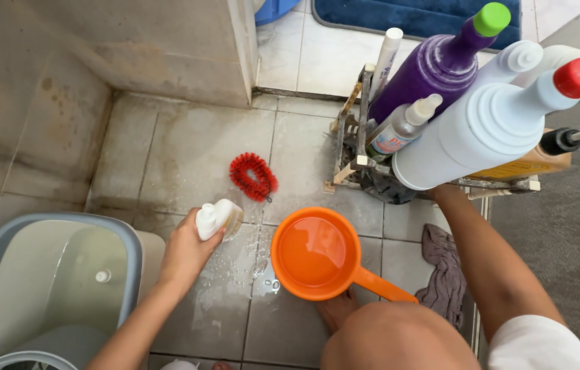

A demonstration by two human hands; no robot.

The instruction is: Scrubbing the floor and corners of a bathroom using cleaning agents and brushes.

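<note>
Orange dipper (314, 253) is parked on the wet floor (187, 147), just right of the white bottle (216, 219), which is gripped in the left hand (183, 255), cap toward the wall. Right hand's fingers are hidden behind the rack (365, 161).

The left hand (183, 250), left of centre in the frame, is closed in a grip, thumb and fingers curled, knuckles toward the camera. Its bare forearm runs down to the bottom edge. The right arm rises from the lower right corner, white sleeve at the shoulder, forearm straight toward the upper right; its hand is hidden. A bent knee fills the bottom centre.
</note>
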